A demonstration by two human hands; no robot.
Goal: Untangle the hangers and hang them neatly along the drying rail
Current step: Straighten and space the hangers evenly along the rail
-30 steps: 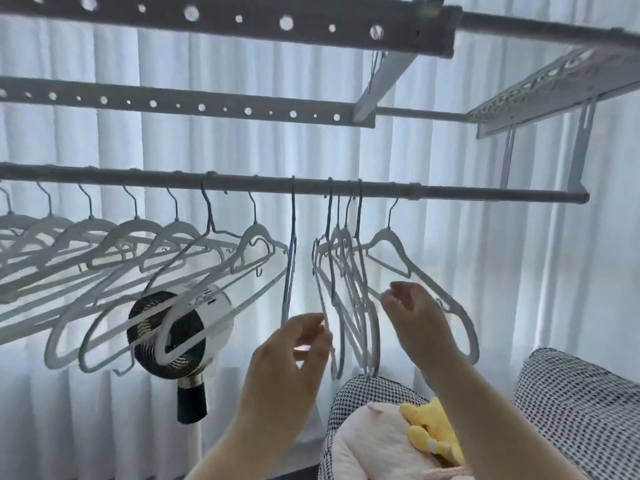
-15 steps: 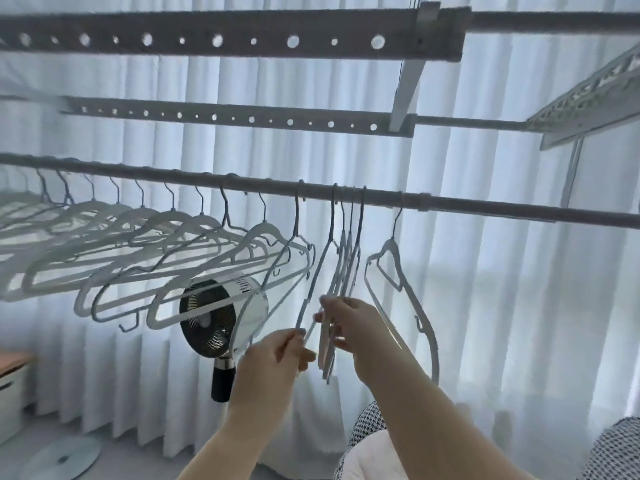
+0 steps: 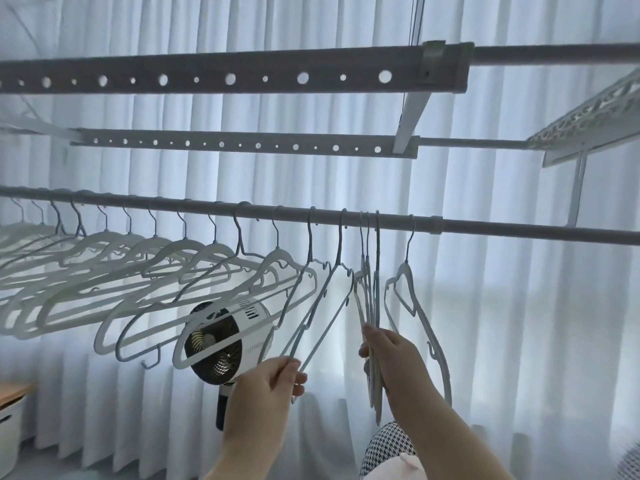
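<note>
The drying rail (image 3: 519,230) runs across the room above head height, and most of the work on it looks to be finished. From the far left to about the middle, a long row of pale hangers (image 3: 211,247) hangs with every hook set apart from the next one, quite evenly. Next to this row, two slanted hangers (image 3: 341,244) are already hooked on the rail, but their lower ends are pulled to the left. Just beside them is a tight bunch (image 3: 370,289) of about three hangers, with the hooks close together; I judge this is the part left to separate. One single hanger (image 3: 403,271) hangs alone to the right of the bunch.

The right hand (image 3: 391,351) has its fingers closed around the lower part of the bunch and holds it together. The left hand (image 3: 266,386) pinches, between thumb and fingers, the bottom of the slanted hangers; whether one or both, I cannot tell.
</note>
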